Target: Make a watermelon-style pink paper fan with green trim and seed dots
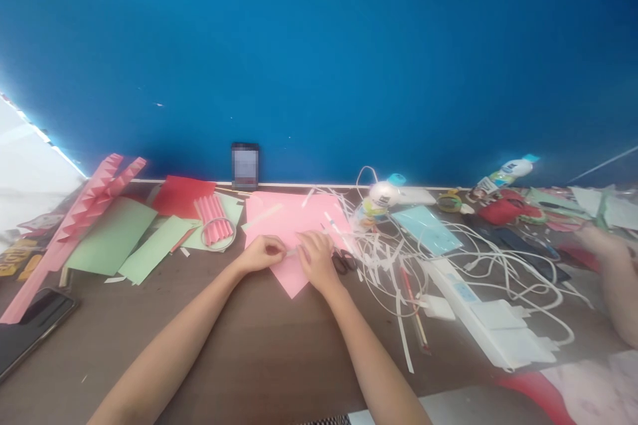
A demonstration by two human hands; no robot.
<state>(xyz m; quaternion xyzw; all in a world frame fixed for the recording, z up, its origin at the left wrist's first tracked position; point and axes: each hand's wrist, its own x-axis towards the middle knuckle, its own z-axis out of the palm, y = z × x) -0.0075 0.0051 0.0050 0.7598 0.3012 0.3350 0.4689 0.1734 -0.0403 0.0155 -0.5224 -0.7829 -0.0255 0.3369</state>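
No txt legible from here.
Yellow printed pc. (14, 260), abt 9 o'clock from pink sheet (299, 204): lettering too blurred. Two bottles' labels (369, 207) (487, 184), btwn 2 & 3: ditto. Upright phone (245, 166), approx 11: screen obscured.

Bare L hand (263, 255) & R hand (316, 260), w/ slim bare forearms (184, 332) tapering twd wrists (241, 268).

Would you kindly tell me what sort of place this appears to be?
It looks like a shared craft table against a blue wall: pink paper lies under the hands, pleated pink paper stands at the far left, and scissors lie near the right hand.
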